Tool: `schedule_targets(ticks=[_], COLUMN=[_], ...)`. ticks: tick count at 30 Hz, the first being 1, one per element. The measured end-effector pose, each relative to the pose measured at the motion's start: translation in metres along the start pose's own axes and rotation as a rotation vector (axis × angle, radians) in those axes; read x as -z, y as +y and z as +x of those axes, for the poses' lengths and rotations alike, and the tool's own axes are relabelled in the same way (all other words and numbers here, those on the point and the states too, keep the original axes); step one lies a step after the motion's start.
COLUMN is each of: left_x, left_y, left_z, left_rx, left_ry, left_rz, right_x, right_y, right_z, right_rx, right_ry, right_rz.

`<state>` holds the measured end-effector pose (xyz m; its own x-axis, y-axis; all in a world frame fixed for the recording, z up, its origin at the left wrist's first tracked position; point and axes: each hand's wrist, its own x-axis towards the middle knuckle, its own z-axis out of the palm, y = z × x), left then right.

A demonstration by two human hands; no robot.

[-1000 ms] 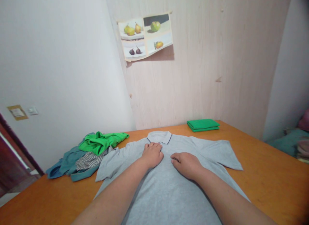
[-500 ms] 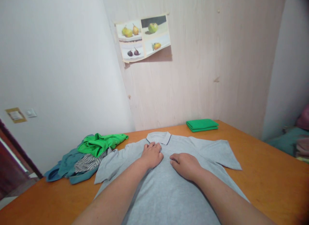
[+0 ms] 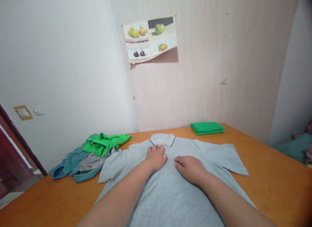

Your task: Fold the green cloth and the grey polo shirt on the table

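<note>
A grey polo shirt (image 3: 207, 155) lies spread flat, back up, on the orange wooden table (image 3: 273, 168), collar toward the wall. My left hand (image 3: 156, 157) rests flat on the shirt just below the collar (image 3: 162, 139), fingers stretched out. My right hand (image 3: 190, 168) lies palm down on the cloth beside it, fingers loosely curled and pointing left. Neither hand holds anything.
A heap of crumpled clothes (image 3: 90, 153), green, teal and striped, lies at the table's left by the shirt's sleeve. A folded green garment (image 3: 207, 127) sits at the far edge against the wall. A fruit poster (image 3: 151, 38) hangs above.
Both hands stay on the shirt below the collar in nearly the same pose. The view has shifted slightly; nothing on the table has moved.
</note>
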<state>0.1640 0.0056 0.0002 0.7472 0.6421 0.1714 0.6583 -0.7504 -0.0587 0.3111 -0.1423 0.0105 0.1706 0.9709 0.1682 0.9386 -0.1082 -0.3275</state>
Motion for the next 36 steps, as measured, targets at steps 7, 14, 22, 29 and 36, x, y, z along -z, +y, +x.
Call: schedule_targets(ticks=[7,14,22,29,36], left_x=[-0.002,-0.010,0.007,0.000,-0.010], left_y=[-0.003,-0.010,-0.006,0.016,0.021], left_z=[-0.003,0.004,0.020,0.046,0.064], left_rx=[0.040,0.055,0.033,-0.075,0.022], left_ry=[0.054,-0.015,0.027,-0.014,-0.064], left_rz=[-0.046,-0.103,-0.112,-0.114,-0.113], right_x=[-0.002,-0.004,-0.003,-0.001,0.002], right_y=[0.002,0.004,0.002,-0.001,-0.002], right_z=[0.001,0.001,0.002,0.000,-0.001], right_rx=[0.024,0.031,0.011,0.007,-0.008], right_ry=[0.008,0.011,0.005,0.005,0.000], right_rz=[0.009,0.000,-0.005,-0.004,0.006])
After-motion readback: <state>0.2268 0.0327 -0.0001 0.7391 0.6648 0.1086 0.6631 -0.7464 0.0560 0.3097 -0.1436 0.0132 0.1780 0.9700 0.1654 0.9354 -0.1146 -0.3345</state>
